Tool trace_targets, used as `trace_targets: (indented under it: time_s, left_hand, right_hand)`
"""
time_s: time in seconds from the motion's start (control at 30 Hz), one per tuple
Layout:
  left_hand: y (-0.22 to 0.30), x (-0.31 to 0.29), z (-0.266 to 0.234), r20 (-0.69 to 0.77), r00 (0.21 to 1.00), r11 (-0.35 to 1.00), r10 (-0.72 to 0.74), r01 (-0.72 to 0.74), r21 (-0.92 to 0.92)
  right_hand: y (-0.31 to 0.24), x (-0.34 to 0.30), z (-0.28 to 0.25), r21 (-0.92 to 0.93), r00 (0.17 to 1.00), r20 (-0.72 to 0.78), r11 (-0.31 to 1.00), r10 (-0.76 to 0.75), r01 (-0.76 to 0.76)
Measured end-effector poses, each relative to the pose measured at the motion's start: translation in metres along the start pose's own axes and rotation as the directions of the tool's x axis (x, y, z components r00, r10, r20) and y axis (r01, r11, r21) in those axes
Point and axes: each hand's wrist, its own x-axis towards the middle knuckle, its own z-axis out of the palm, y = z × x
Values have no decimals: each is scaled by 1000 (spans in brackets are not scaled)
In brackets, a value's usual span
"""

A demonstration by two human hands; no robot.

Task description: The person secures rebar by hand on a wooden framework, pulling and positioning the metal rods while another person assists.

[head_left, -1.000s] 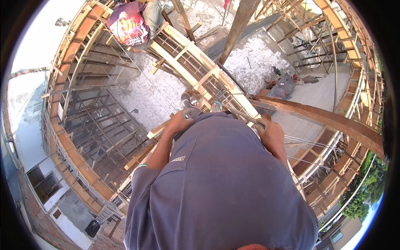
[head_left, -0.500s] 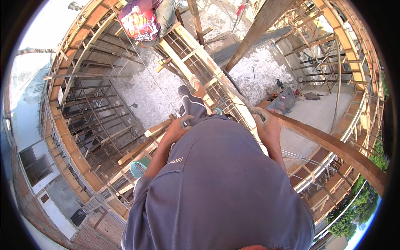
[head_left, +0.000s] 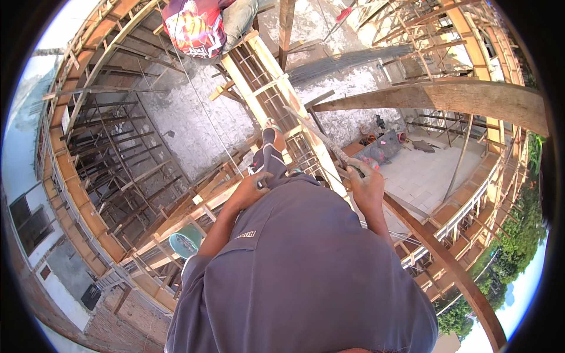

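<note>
My right hand (head_left: pixel 366 183) is closed around a long, narrow grey bar (head_left: pixel 321 136), which slants away over the timber formwork (head_left: pixel 282 88). Below that hand a brown wooden board (head_left: pixel 432 247) runs toward the lower right; I cannot tell whether it joins the bar. My left hand (head_left: pixel 250 191) rests against my thigh with its fingers curled, and a small dark thing shows at the fingertips, too small to name. Steel reinforcing bars (head_left: pixel 303 156) lie inside the formwork. My sandalled foot (head_left: pixel 273 130) stands on its edge.
Another person (head_left: pixel 197 29) in a red and dark shirt sits at the formwork's far end. A thick wooden beam (head_left: pixel 435 96) crosses the upper right. A green bucket (head_left: pixel 185 240) stands at my left. Far below are a concrete floor (head_left: pixel 200 129) and timber scaffolding (head_left: pixel 118 141).
The view has shifted, and the thick beam now lies nearly level across the upper right. The brown board points more steeply downward. My right hand stays on the grey bar; my left remains at my thigh.
</note>
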Motion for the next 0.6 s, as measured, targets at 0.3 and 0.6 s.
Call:
trace_targets:
  time_s: [0.3, 0.6]
  left_hand:
    - [29, 38, -81, 90, 994, 993, -55, 64, -101]
    - [2, 9, -83, -7, 950, 926, -312, 302, -225]
  right_hand:
    - [-48, 90, 42, 68, 998, 39, 996, -56, 53]
    - [-66, 192, 88, 89, 984, 65, 983, -164, 158]
